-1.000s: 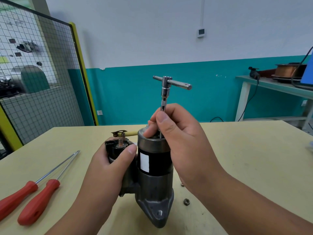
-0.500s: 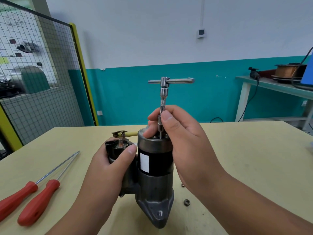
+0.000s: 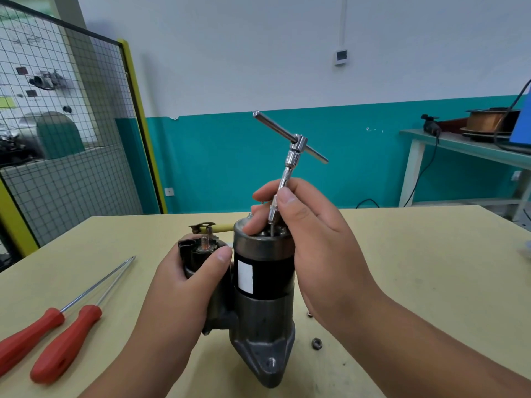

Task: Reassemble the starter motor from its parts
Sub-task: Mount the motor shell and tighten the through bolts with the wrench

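Note:
The starter motor (image 3: 263,285) stands upright on the yellow table (image 3: 416,268), black body over a grey cast nose. My left hand (image 3: 195,280) grips the black solenoid (image 3: 198,255) beside the body, thumb across its top near the copper stud. A chrome T-handle driver (image 3: 290,152) stands tilted on the motor's top end cap. My right hand (image 3: 304,222) pinches its knurled shaft just above the cap, fingers curled round it. The driver's tip is hidden between my fingers.
Two red-handled screwdrivers (image 3: 54,337) lie on the table at the left. A loose nut (image 3: 316,343) and a small fastener (image 3: 309,313) lie right of the motor. A mesh guard panel (image 3: 66,145) stands at the left, a bench (image 3: 471,147) at the back right.
The T-handle's crossbar has turned from level across to slanting toward the upper left, and the shaft leans more. My right fingers have shifted on the shaft. The left hand and motor stayed still.

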Action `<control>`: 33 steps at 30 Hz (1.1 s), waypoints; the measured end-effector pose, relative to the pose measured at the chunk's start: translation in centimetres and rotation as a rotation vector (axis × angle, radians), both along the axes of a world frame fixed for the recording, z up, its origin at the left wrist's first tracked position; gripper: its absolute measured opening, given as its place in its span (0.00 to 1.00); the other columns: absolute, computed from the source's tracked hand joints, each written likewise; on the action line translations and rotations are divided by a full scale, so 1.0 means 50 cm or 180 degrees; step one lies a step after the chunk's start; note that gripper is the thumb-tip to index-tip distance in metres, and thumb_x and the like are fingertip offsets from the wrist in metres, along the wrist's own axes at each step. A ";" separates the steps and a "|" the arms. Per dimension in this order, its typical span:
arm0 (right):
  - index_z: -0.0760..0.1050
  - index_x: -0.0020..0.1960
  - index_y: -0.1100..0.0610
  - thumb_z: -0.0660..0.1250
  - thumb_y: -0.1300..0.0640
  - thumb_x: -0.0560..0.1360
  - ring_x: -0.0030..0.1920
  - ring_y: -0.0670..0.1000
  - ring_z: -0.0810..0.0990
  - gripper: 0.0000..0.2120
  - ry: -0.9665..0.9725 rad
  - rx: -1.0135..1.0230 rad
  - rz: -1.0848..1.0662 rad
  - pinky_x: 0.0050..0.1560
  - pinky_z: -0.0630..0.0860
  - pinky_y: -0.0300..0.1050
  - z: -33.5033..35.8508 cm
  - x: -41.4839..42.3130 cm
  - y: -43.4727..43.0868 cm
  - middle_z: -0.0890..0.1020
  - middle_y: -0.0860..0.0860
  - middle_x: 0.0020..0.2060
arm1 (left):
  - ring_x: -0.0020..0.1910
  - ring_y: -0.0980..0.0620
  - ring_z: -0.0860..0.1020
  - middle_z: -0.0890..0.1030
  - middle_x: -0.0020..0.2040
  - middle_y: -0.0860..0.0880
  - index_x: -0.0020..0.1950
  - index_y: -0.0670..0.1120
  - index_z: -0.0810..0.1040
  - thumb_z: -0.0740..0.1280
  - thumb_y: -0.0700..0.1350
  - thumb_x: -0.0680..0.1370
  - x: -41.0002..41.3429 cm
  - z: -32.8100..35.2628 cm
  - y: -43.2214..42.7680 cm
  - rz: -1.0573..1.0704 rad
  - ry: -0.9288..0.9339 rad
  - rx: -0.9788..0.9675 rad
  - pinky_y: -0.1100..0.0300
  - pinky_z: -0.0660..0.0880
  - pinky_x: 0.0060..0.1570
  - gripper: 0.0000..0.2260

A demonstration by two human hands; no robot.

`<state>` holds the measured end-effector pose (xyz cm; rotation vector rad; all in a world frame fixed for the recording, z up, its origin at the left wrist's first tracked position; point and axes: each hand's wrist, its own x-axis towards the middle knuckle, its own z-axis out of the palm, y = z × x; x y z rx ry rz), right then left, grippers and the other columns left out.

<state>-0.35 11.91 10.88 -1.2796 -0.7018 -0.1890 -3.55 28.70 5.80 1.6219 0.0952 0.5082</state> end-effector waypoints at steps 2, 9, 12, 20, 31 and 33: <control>0.80 0.49 0.45 0.57 0.48 0.84 0.47 0.45 0.85 0.13 0.0014 0.0009 0.0014 0.50 0.77 0.31 0.000 0.000 0.000 0.87 0.51 0.41 | 0.46 0.40 0.88 0.89 0.46 0.50 0.52 0.61 0.85 0.72 0.69 0.63 0.000 0.002 -0.001 -0.0010 -0.0002 0.0002 0.39 0.85 0.34 0.22; 0.77 0.48 0.47 0.60 0.45 0.83 0.47 0.46 0.84 0.10 -0.0080 -0.0119 -0.0062 0.52 0.78 0.32 0.001 0.002 0.003 0.86 0.49 0.41 | 0.44 0.36 0.87 0.88 0.44 0.50 0.52 0.62 0.84 0.72 0.70 0.62 -0.001 0.002 -0.001 0.0012 0.0040 0.0034 0.47 0.79 0.26 0.23; 0.78 0.48 0.47 0.61 0.45 0.83 0.46 0.46 0.84 0.10 -0.0085 -0.0101 -0.0074 0.52 0.77 0.31 0.002 0.002 0.004 0.86 0.49 0.40 | 0.43 0.37 0.87 0.88 0.45 0.48 0.52 0.60 0.85 0.72 0.69 0.63 -0.001 0.004 -0.001 -0.0014 0.0032 0.0009 0.43 0.80 0.27 0.23; 0.81 0.51 0.44 0.57 0.48 0.83 0.47 0.46 0.84 0.13 -0.0004 -0.0086 -0.0009 0.51 0.78 0.33 0.002 0.001 -0.001 0.86 0.50 0.41 | 0.38 0.44 0.87 0.88 0.44 0.49 0.49 0.60 0.85 0.74 0.66 0.64 -0.002 0.007 -0.001 -0.0033 0.0101 -0.0023 0.58 0.75 0.22 0.18; 0.78 0.49 0.47 0.60 0.45 0.82 0.46 0.46 0.84 0.10 -0.0035 -0.0168 -0.0072 0.52 0.78 0.33 0.002 0.003 0.002 0.86 0.48 0.41 | 0.44 0.41 0.88 0.88 0.45 0.50 0.51 0.61 0.85 0.72 0.69 0.63 0.002 0.005 0.001 -0.0044 0.0035 0.0023 0.55 0.77 0.28 0.21; 0.79 0.50 0.45 0.60 0.47 0.83 0.48 0.46 0.84 0.10 -0.0052 -0.0152 -0.0079 0.53 0.77 0.33 0.001 0.004 0.001 0.86 0.49 0.41 | 0.42 0.42 0.87 0.88 0.44 0.50 0.50 0.62 0.85 0.71 0.69 0.62 0.002 0.005 0.001 -0.0018 0.0047 0.0049 0.59 0.74 0.24 0.21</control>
